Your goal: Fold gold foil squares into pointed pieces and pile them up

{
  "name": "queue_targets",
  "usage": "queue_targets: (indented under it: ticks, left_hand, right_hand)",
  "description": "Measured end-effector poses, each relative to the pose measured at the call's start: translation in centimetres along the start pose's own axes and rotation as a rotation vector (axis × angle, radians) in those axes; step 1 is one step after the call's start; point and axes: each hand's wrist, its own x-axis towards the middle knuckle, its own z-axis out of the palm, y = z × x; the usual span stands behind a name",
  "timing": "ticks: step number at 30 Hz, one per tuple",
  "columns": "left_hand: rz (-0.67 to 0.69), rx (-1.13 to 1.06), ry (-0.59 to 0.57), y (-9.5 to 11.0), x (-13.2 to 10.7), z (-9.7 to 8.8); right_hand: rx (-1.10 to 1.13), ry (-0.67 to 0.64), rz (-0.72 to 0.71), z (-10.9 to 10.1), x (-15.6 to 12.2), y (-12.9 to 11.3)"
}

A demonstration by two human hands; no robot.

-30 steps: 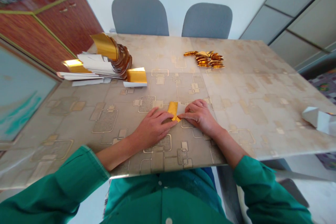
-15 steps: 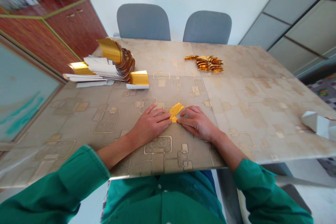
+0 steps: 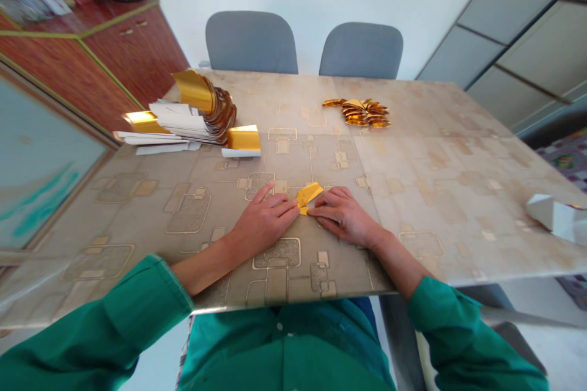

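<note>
A small folded piece of gold foil paper [image 3: 310,193] lies on the table between my hands, its lower end tapering to a narrow fold. My left hand [image 3: 263,220] rests on the tablecloth with fingers stretched out, the fingertips touching the paper's left edge. From the other side, my right hand [image 3: 343,217] is closed, thumb and forefinger pinching the lower right corner of the paper. The fingertips hide part of the fold.
At the back left lies a fanned stack of gold-and-white paper sheets [image 3: 178,119], with a loose sheet [image 3: 243,139] beside it. Folded gold pieces [image 3: 364,113] form a pile farther back. A white paper item [image 3: 554,217] sits at the right edge. Two grey chairs [image 3: 251,43] stand behind the table [image 3: 435,165].
The lower end of the gold paper looks slightly more folded and narrower. Both hands keep nearly the same places, and the view has shifted a little.
</note>
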Motion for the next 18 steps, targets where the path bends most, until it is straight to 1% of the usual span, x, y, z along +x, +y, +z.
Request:
queue_targets:
  ticks: [2, 5, 8, 12, 18]
  left_hand:
    - [0.005, 0.004, 0.0, 0.1, -0.1, 0.1]
    - [0.018, 0.006, 0.006, 0.1, -0.1, 0.3]
    - [0.014, 0.004, 0.0, 0.2, -0.2, 0.2]
    - [0.011, -0.002, -0.021, 0.3, -0.1, -0.2]
    - [0.013, -0.023, -0.023, 0.5, 0.1, -0.4]
  right_hand:
    - [-0.024, 0.029, 0.01, 0.1, 0.3, -0.2]
    - [-0.14, 0.061, 0.05, 0.5, 1.0, -0.6]
    - [-0.244, 0.019, 0.088, 1.0, 1.6, -0.9]
    - [-0.28, -0.029, 0.14, 1.3, 1.8, -1.0]
    - [-0.322, -0.048, 0.203, 1.3, 2.2, -1.0]
